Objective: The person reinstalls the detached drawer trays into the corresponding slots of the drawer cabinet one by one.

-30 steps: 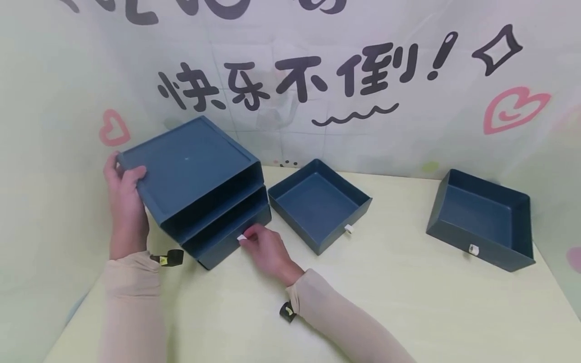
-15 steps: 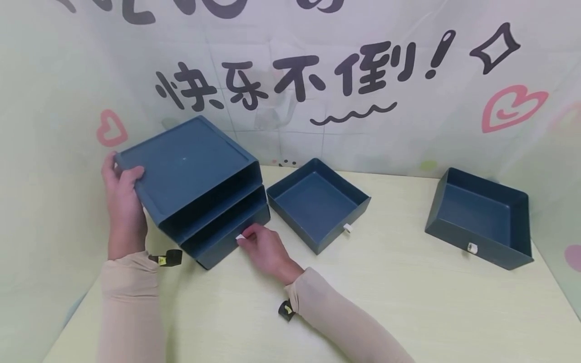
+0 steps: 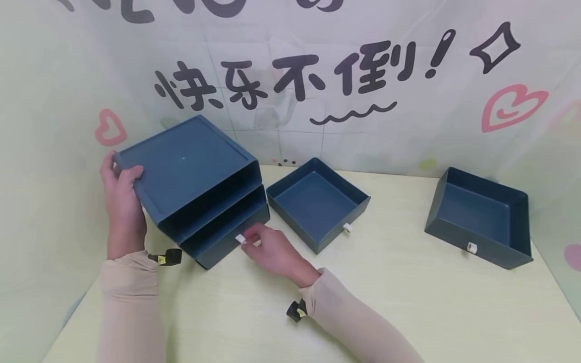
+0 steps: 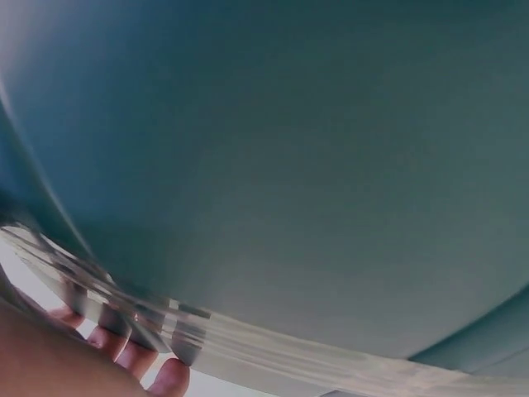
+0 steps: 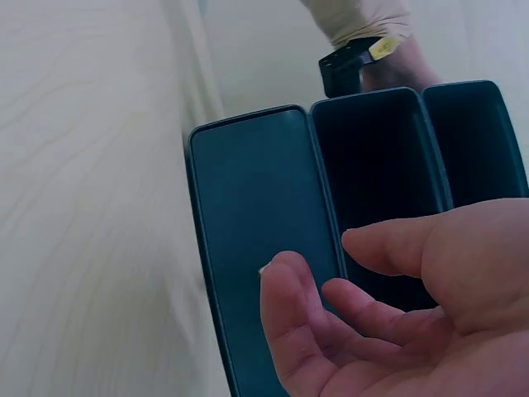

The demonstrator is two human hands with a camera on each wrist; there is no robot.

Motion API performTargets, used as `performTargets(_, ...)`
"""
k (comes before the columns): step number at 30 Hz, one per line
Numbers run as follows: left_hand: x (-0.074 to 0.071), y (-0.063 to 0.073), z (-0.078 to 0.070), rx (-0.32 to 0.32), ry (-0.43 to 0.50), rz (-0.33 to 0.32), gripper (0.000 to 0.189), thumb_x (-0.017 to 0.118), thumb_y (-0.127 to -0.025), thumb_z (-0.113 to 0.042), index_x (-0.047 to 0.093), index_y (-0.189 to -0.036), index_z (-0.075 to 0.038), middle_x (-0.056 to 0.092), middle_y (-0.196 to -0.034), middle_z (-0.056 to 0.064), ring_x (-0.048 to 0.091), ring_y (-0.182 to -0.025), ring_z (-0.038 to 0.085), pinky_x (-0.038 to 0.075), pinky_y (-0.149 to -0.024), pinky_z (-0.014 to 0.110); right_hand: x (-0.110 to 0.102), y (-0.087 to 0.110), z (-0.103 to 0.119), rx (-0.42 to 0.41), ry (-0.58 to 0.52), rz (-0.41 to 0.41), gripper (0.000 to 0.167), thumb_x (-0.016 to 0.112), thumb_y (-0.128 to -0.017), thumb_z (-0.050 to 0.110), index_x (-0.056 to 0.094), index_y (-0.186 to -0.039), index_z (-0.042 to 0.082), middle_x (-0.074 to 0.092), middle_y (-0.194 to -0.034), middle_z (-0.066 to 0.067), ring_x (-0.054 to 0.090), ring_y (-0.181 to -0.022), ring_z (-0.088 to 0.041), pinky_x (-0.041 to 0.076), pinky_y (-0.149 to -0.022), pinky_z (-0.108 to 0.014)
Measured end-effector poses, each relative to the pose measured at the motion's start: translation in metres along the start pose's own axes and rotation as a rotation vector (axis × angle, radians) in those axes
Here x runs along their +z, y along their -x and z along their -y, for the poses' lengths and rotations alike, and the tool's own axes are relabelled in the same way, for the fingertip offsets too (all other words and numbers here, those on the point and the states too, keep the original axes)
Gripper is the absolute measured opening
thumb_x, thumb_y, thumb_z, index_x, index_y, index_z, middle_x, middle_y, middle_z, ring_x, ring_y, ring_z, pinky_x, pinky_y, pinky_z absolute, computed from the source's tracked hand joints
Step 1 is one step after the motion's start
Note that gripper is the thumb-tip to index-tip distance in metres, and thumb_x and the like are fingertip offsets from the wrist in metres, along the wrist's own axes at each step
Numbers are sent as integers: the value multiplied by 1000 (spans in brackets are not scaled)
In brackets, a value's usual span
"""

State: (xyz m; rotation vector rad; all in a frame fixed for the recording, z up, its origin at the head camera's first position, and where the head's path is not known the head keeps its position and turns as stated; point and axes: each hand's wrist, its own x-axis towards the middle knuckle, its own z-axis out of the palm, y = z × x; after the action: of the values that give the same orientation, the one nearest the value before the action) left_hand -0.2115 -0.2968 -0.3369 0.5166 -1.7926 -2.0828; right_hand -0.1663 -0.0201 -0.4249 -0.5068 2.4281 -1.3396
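A dark blue drawer cabinet (image 3: 186,164) stands at the left of the table in the head view, two upper slots without drawers. Its bottom drawer (image 3: 231,232) sits in its slot, a white pull tab (image 3: 240,239) at the front. My left hand (image 3: 124,201) grips the cabinet's left rear edge, thumb on the top; the left wrist view shows fingertips (image 4: 169,376) against its side. My right hand (image 3: 277,252) is just beside the tab. In the right wrist view its thumb and forefinger stand apart with nothing between them, hiding most of the tab.
One loose blue drawer (image 3: 317,206) lies right of the cabinet, close to it. Another loose drawer (image 3: 478,217) stands at the far right. Both have white tabs. A printed cloth (image 3: 354,141) hangs behind the pale table (image 3: 363,302).
My right hand has let go of the bottom drawer's tab and drawn slightly right, leaving more of the tab visible. The left hand and cabinet have stayed in place.
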Motion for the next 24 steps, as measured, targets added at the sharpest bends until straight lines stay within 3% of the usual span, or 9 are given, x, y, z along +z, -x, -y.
performTargets(4,-1,0,-1,6,1,-10,66,50,-99,-22,22,-156,-39,22,-162,-10,28,-139,12,23,-116,30,-13,10,0,-3,-73,15,28,59,-102,23,64,-125,8,72,-115,-6,70,-80,-12,53,-68,-24)
performTargets(9,-1,0,-2,2,-4,-10,66,50,-99,-22,22,-157,-39,22,-164,-10,29,-139,12,23,-115,28,-44,25,5,-24,-127,11,23,61,-102,20,67,-120,9,72,-98,-6,68,-74,-13,55,-66,-27)
performTargets(17,1,-1,-2,-1,-23,-12,65,49,-99,-25,22,-156,-41,19,-164,-10,25,-141,12,20,-118,30,-98,40,-1,-48,-76,-208,19,65,-99,18,67,-115,8,71,-94,-9,68,-77,-22,56,-66,-29)
performTargets(24,0,0,-2,-16,-16,-8,66,49,-100,-24,20,-157,-42,16,-166,-12,23,-143,12,20,-119,31,-136,46,-35,59,18,-354,19,63,-100,25,67,-110,9,70,-92,-9,64,-77,-21,53,-67,-32)
